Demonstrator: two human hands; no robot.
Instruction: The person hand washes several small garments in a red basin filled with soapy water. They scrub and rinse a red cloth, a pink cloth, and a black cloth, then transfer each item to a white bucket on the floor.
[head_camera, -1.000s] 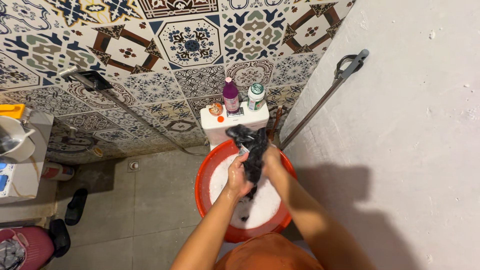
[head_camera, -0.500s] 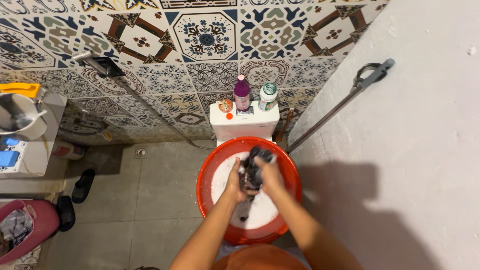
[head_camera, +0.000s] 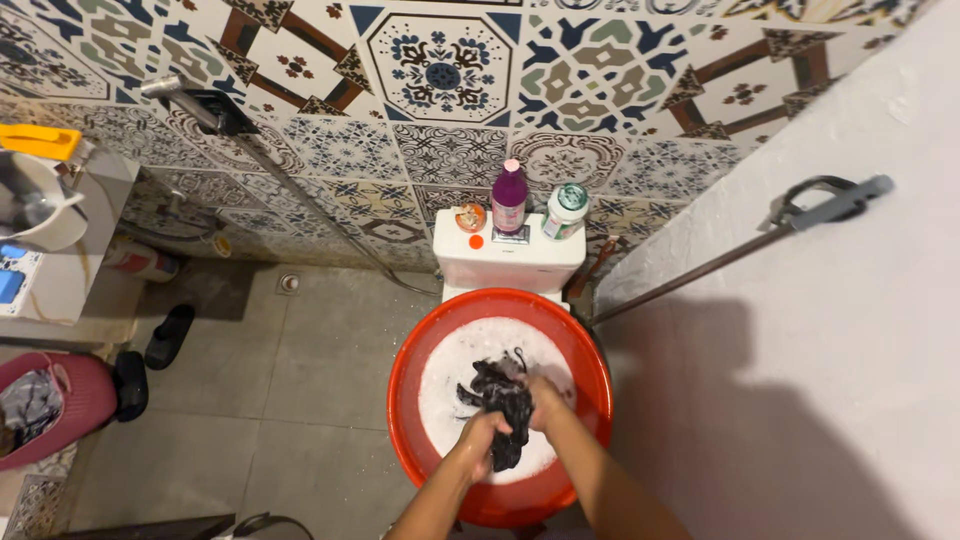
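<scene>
A round red basin (head_camera: 405, 385) full of white foamy water stands in front of a white toilet tank (head_camera: 505, 265). Both my hands are down in the foam, gripping a wet black cloth (head_camera: 500, 395). My left hand (head_camera: 478, 440) clutches its lower part. My right hand (head_camera: 545, 392) presses its right side. The cloth is bunched and lies low on the suds.
A purple bottle (head_camera: 509, 198), a white bottle with a green cap (head_camera: 565, 212) and a small orange item stand on the tank. A long-handled tool (head_camera: 740, 250) leans on the white wall, right. A pink basket (head_camera: 55, 405) and black slippers (head_camera: 168, 336) lie left on the grey floor.
The black cloth was lifted high above the basin a second ago. Both hands have brought it down into the foam, and my view has shifted lower and to the left.
</scene>
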